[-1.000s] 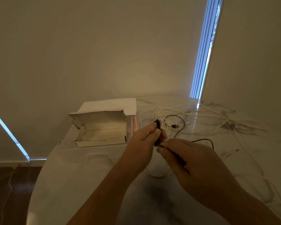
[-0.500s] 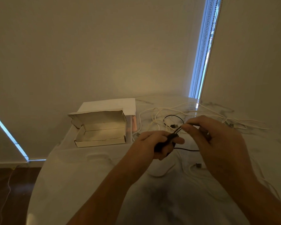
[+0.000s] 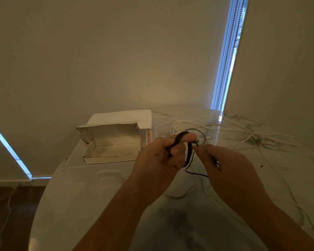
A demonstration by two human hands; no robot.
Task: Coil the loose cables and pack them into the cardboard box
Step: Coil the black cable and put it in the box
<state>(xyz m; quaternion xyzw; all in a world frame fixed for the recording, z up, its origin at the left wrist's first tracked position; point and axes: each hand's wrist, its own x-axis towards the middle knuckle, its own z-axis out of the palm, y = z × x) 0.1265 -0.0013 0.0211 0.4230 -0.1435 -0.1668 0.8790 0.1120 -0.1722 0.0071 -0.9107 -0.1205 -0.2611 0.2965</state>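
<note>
Left hand (image 3: 159,156) grips the coiled black cable (image 3: 188,151); at its 3 o'clock, right hand (image 3: 225,165) pinches the loose end.

Open cardboard box (image 3: 112,142) far left, approach over bare table (image 3: 91,196) unobstructed; tangled white cables (image 3: 243,131) clutter the far right.

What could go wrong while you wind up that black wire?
The black cable is only looped over the left hand's fingers, so the coil might slip off and unwind. Its loose tail hangs from the right hand close above the white cables and could tangle with them.
</note>
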